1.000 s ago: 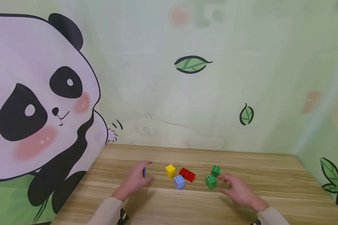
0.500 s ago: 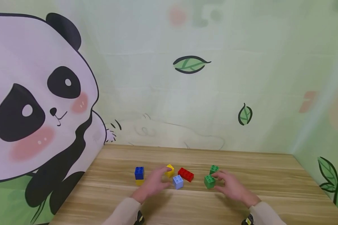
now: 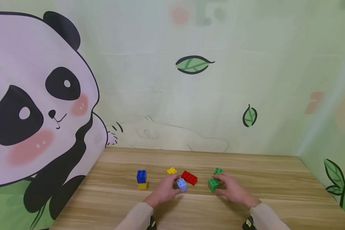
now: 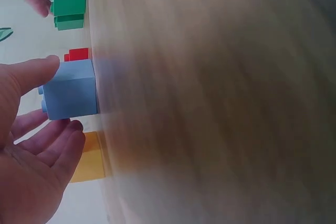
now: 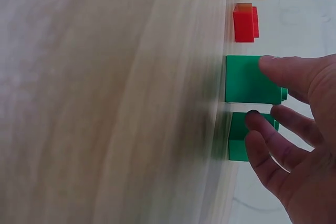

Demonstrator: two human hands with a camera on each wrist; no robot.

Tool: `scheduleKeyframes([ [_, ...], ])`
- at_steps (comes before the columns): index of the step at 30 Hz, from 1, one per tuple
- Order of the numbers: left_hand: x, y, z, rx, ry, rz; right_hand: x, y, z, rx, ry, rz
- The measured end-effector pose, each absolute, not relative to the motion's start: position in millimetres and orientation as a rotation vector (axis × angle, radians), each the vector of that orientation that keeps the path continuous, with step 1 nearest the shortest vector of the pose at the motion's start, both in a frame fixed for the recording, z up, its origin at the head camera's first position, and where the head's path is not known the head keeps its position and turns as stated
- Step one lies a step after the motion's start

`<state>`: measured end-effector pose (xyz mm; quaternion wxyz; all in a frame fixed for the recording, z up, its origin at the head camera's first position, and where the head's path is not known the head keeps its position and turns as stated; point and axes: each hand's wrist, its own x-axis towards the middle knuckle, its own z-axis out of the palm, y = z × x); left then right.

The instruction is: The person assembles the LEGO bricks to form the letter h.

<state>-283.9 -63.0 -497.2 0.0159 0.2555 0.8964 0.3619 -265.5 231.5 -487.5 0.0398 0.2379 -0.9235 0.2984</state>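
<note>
In the head view my left hand (image 3: 166,188) is at the light blue brick (image 3: 181,184), thumb and fingers on either side of it. The left wrist view shows the thumb overlapping one corner of this brick (image 4: 71,90), the fingers just beside its opposite side; firm contact cannot be told. My right hand (image 3: 233,188) stands around the nearer green brick (image 3: 213,185). Its thumb overlaps that brick (image 5: 251,80) in the right wrist view, while the fingers lie loosely bent before the farther green brick (image 5: 239,135). Both bricks rest on the table.
A red brick (image 3: 189,178) lies between the hands' bricks, and a yellow brick (image 3: 172,170) sits behind my left hand. To the left, a blue brick (image 3: 141,176) is stacked on a yellow brick (image 3: 142,186). The wooden table (image 3: 247,166) ends at a panda-printed backdrop.
My left hand has moved right, away from the blue-and-yellow stack, past the yellow brick to the light blue one. My right hand has edged left and closer around the nearer green brick.
</note>
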Motion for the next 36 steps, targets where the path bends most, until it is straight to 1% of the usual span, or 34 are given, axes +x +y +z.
scheduleKeyframes([
  [16, -288.6, -58.1, -502.5, 0.646, 2.662, 1.27, -275.3, 226.1, -500.1, 0.59, -2.917, 0.959],
  [25, -288.2, -56.9, -502.9, 0.581, 2.591, 1.383, -277.7, 226.0, -502.6, 0.569, -2.929, 0.983],
  [36, -284.2, -59.0, -500.7, 0.565, 2.606, 1.352, -275.6, 227.5, -500.2, 0.608, -2.918, 1.001],
])
